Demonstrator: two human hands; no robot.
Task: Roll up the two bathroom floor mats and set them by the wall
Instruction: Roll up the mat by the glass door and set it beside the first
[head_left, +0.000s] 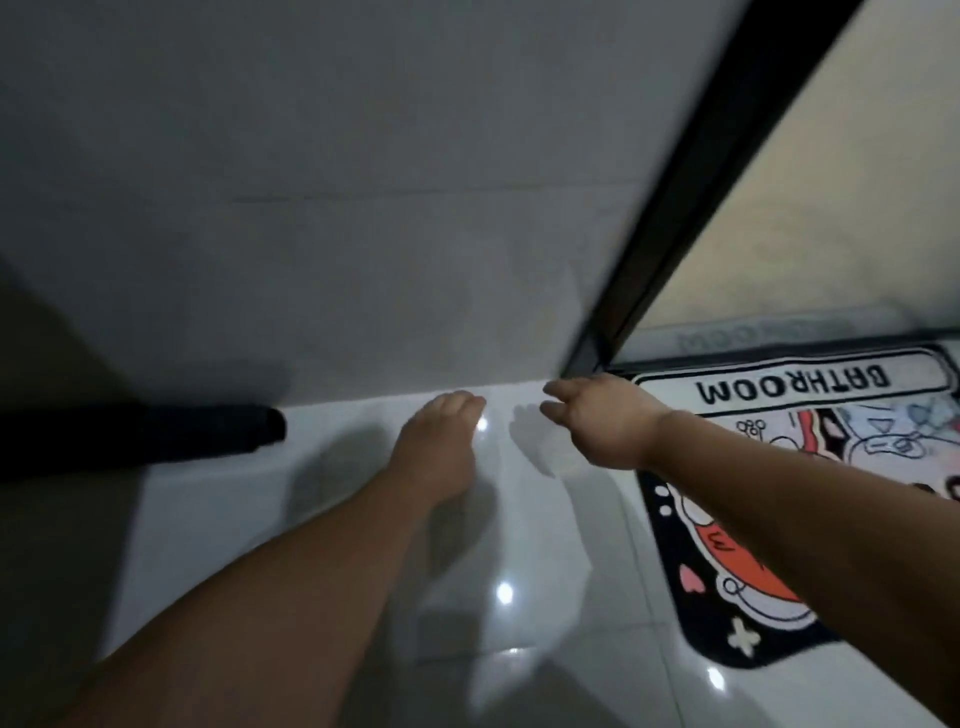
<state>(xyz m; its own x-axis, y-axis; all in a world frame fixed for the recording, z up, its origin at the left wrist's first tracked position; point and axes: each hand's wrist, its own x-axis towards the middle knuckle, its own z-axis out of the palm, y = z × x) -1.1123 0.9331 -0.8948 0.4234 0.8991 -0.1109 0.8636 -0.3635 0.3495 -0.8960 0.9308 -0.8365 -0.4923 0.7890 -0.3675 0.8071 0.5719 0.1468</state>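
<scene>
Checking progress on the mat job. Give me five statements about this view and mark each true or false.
1. The black roll lies on the floor at the foot of the wall. True.
2. The printed mat is rolled up. False: it lies flat on the floor.
3. The right hand grips the printed mat. False: it is open and holds nothing.
4. The left hand holds nothing. True.
5. The mat reads KITCHEN. False: it reads BATHROOM.

Home bathroom: glossy white floor tiles (545, 597), grey tiled wall (337, 182), right-hand cartoon mat lettered "BATHROOM" (795, 389).
</scene>
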